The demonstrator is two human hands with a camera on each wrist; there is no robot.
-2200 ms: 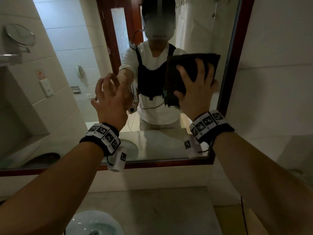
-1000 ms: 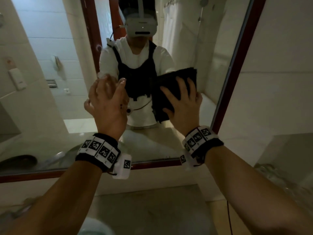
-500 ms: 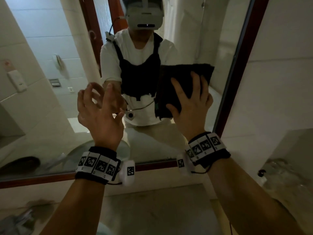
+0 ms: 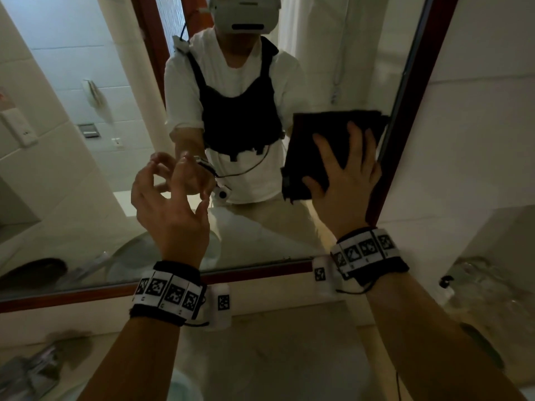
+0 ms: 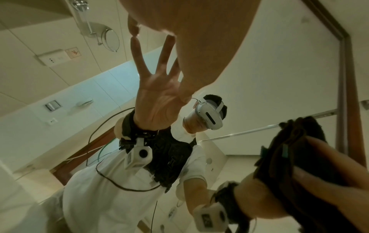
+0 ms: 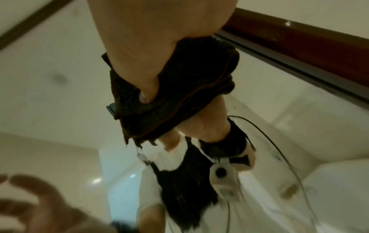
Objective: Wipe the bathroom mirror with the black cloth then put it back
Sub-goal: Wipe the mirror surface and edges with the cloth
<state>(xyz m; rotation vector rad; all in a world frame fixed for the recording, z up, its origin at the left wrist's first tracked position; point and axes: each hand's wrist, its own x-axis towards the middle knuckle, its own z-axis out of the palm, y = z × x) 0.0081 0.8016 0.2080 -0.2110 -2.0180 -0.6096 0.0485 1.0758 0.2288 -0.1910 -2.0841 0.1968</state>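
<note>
So the right hand [image 4: 344, 180] has its fingers spread flat on the black cloth [image 4: 321, 140], pressing it against the mirror [image 4: 86, 198] close to the dark red frame [image 4: 405, 134] on the right side. The left hand [image 4: 170, 209] is up in front of the glass holding nothing, fingers loose and a bit bent, and from the head view you can't really tell whether the fingertips touch the mirror or just hover.

The left wrist view helps a little there: the fingertips [image 5: 134, 30] meet their own reflection tip to tip, so at least one looks like it's on the glass. That view also catches the cloth [image 5: 295, 141] from the side as a thick folded wad with a small teal tag, which the head view doesn't show. The right wrist view is kinda blurry but gives the underside of the cloth [image 6: 179, 88], bunched in folds with the thumb dug into it, right next to the frame [image 6: 299, 45]. The thumb is the only part curled, the rest of the hand looks flat from above.

Room stuff: pale tiled walls, a beige stone counter [image 4: 275, 357] under the mirror, the rim of a white sink [image 4: 185, 386] at the bottom edge. There are some clear wrapped items [image 4: 486, 287] on the right of the counter and something shiny [image 4: 26, 371] on the left, too blurry to name.
</note>
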